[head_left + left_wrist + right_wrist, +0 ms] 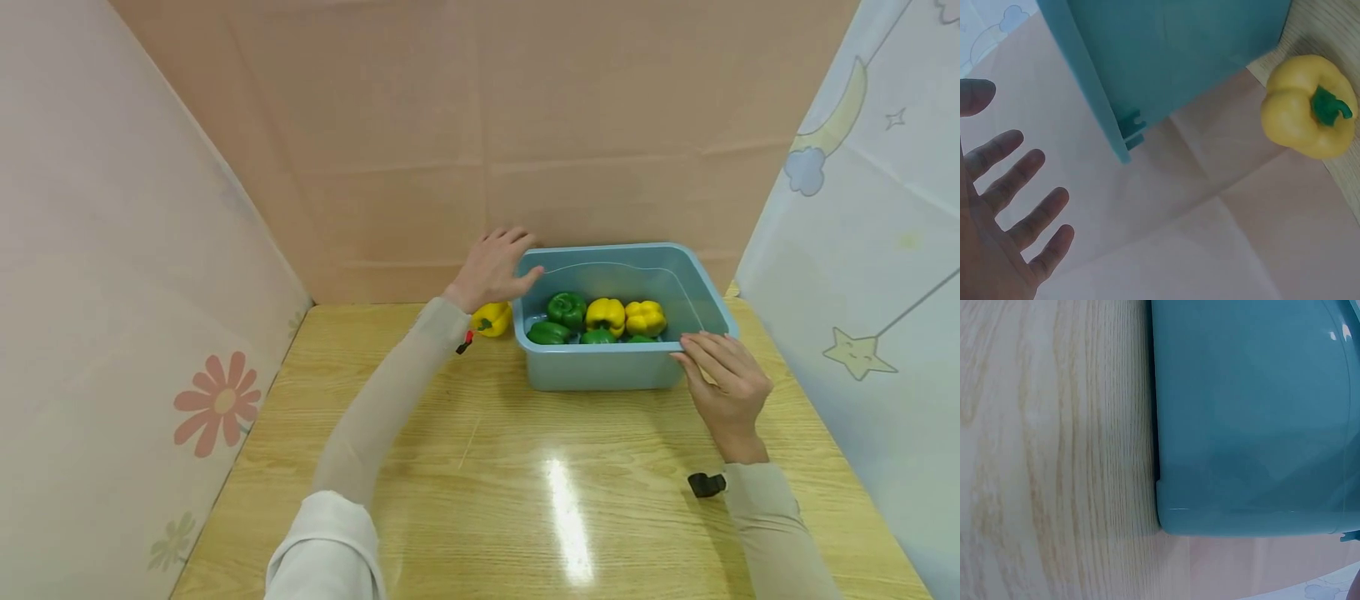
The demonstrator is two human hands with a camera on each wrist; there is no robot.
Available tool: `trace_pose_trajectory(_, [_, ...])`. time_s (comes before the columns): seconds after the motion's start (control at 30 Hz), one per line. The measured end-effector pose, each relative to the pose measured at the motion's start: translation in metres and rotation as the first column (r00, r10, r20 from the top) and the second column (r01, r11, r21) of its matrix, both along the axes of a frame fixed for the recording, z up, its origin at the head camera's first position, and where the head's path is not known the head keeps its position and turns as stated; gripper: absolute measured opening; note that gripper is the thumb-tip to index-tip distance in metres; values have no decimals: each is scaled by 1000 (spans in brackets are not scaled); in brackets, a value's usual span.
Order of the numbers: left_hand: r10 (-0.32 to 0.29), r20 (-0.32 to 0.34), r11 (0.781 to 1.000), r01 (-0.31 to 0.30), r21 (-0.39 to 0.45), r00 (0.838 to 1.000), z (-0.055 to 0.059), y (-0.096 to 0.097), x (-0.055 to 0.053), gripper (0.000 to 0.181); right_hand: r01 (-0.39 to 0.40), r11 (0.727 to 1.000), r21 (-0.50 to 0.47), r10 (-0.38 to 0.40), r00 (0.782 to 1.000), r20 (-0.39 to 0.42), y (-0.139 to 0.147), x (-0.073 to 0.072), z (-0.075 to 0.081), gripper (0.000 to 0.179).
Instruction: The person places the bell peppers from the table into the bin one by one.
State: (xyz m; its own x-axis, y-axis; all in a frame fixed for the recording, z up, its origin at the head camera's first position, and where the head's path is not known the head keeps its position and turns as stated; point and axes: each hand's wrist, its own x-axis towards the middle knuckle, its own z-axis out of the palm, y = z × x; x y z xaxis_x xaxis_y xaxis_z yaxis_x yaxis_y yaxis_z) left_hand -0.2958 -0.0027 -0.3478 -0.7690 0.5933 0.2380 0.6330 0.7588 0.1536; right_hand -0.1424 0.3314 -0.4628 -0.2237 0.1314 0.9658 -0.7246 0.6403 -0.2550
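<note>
A blue plastic bin stands on the wooden table with several bell peppers in it, among them a green bell pepper and a yellow bell pepper. At the bin's front right corner, my right hand grips the rim, fingers over the top and thumb outside. My left hand is at the bin's far left corner; the left wrist view shows its fingers spread and apart from the bin wall. Below that hand, a yellow bell pepper lies outside the bin on the table, partly hidden by the wrist in the head view.
A pinkish-tan cloth backdrop rises close behind the bin. Patterned cloth walls, the left wall and the right wall, flank the wooden table.
</note>
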Motion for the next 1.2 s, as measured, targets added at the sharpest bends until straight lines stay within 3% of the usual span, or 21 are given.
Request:
trace_pose_trajectory(0.5, [32,87,995,-39,87,996,-20,-36,-4,58,-17,1000,-9,17,1000,0,0,-2,0,27])
trace_pose_trajectory(0.87, [76,108,990,-88,109,991,-42,-54,-7,56,-18,1000,-6,18,1000,2,1,-1,-1,28])
trace_pose_trajectory(1.2, [80,53,980,-89,176,995,-72,-62,-9,52,-26,1000,4,26,1000,-14,2,-4,-4,30])
